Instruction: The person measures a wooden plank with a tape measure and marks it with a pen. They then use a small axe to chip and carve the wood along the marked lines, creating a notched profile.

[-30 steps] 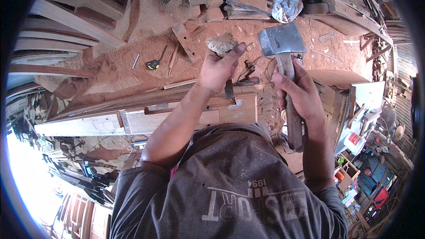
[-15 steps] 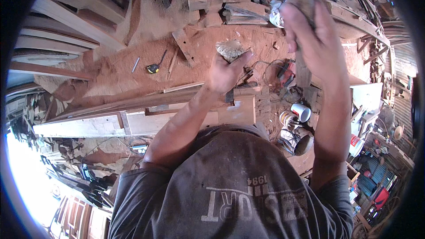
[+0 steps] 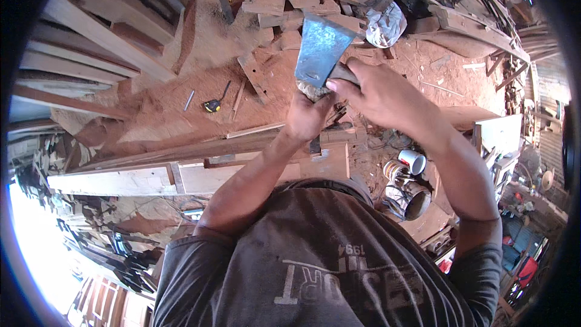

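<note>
My right hand is closed on the wooden handle of a hatchet with a broad, worn blue-grey blade. The blade stands over my left hand, its lower end against or just in front of a pale, rough-textured lump. My left fingers are wrapped round that lump, thumb at the side nearest the hatchet. The blade hides much of the lump, so its kind is unclear; whether the two touch, I cannot tell.
Stacked timber offcuts and a white plastic bag lie on the far side. A tape measure sits on sawdust at left. Long wooden boards lie before me. A white bucket stands beside other containers at right.
My right hand has brought the hatchet down and left from the upper right, onto or close to the lump. My left hand keeps its hold, nearly in place.
</note>
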A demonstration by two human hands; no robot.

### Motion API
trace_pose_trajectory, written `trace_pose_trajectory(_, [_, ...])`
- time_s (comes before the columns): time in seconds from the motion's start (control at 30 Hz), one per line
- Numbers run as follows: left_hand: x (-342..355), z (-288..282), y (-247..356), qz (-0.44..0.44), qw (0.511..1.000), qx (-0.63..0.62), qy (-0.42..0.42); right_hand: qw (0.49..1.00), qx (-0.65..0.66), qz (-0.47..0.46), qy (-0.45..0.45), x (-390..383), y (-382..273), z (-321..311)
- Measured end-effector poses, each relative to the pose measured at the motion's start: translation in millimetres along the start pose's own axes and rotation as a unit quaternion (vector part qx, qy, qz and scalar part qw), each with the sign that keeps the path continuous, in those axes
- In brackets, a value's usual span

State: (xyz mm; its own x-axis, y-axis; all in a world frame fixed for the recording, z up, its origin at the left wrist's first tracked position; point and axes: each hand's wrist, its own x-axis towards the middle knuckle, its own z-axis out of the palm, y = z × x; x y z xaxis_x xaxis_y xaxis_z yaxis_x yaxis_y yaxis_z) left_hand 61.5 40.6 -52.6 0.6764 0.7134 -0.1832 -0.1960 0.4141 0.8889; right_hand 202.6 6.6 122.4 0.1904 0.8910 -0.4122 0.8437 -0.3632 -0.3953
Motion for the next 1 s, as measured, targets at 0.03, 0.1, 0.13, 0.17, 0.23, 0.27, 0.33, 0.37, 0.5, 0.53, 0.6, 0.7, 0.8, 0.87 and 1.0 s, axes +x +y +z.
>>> trace_pose_trajectory(0.03, [0, 1, 2, 0.019, 0.999, -0.026, 0.009, 0.994, 0.017, 0.063, -0.091, 1, 2, -18])
trace_pose_trajectory(0.1, [-3, -16, 1, -0.063, 0.997, 0.001, 0.04, 0.996, 0.077, 0.05, -0.002, -10, 14, -11])
trace_pose_trajectory(0.13, [-7, -32, 5, -0.088, 0.993, -0.071, 0.042, 0.992, 0.109, 0.045, 0.039, -18, 23, -4])
trace_pose_trajectory(0.17, [-6, -43, 14, -0.11, 0.983, -0.14, 0.038, 0.975, 0.202, 0.028, 0.085, -26, 36, 7])
trace_pose_trajectory(0.23, [-7, -42, 32, -0.126, 0.97, -0.194, 0.076, 0.949, 0.284, 0.131, 0.047, -39, 35, 9])
trace_pose_trajectory(0.27, [-14, -40, 35, -0.138, 0.975, -0.163, 0.059, 0.929, 0.321, 0.184, 0.025, -49, 35, 11])
trace_pose_trajectory(0.33, [-25, -36, 41, -0.161, 0.982, -0.1, 0.013, 0.913, 0.372, 0.166, 0.031, -66, 43, 26])
trace_pose_trajectory(0.37, [-31, -30, 53, -0.158, 0.984, -0.081, -0.027, 0.91, 0.378, 0.164, 0.035, -75, 44, 31])
trace_pose_trajectory(0.5, [-39, -18, 48, -0.072, 0.981, 0.145, -0.11, 0.899, 0.392, 0.192, 0.039, -98, 45, 37])
trace_pose_trajectory(0.53, [-40, -15, 50, -0.102, 0.98, 0.134, -0.105, 0.896, 0.393, 0.203, 0.032, -102, 46, 38])
trace_pose_trajectory(0.6, [-41, -9, 55, -0.144, 0.976, 0.124, -0.108, 0.892, 0.396, 0.215, 0.039, -109, 46, 39])
trace_pose_trajectory(0.7, [-38, -7, 59, -0.143, 0.968, 0.151, -0.144, 0.886, 0.404, 0.221, 0.053, -116, 46, 40])
trace_pose_trajectory(0.8, [-45, -11, 41, -0.029, 0.961, 0.204, -0.183, 0.889, 0.398, 0.21, 0.089, -123, 45, 42])
trace_pose_trajectory(0.87, [-51, -11, 24, 0.152, 0.925, 0.29, -0.194, 0.894, 0.383, 0.209, 0.106, -128, 41, 39])
trace_pose_trajectory(1.0, [-62, -9, 11, 0.294, 0.838, 0.408, -0.213, 0.909, 0.344, 0.162, 0.171, -134, 21, 19])
